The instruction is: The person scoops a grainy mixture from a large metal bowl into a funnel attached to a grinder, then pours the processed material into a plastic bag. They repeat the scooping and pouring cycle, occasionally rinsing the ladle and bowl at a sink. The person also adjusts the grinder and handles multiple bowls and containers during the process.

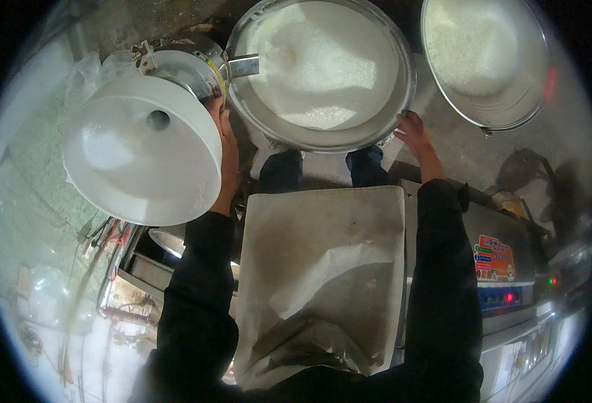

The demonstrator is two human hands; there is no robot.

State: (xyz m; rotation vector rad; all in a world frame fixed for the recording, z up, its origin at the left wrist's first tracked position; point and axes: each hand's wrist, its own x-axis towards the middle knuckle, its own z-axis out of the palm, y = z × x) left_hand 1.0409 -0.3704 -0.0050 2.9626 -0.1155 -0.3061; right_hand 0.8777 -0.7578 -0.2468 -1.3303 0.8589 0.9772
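My left hand (227,158) rests against the rim of a large white funnel-shaped hopper (141,151) that sits on top of a metal grinding machine (188,67). A metal spout (243,65) from the machine reaches over a wide steel basin (323,138) holding white batter. My right hand (413,131) grips that basin's near right rim. Both arms wear dark sleeves. A stained pale apron (323,269) hangs below me, with my dark trouser legs showing under the basin.
A second steel basin (504,111) with a white grainy mass stands at the upper right. A steel appliance (504,282) with a coloured sticker and a red light is at the right. Clear plastic bags (88,70) and a tiled floor lie left.
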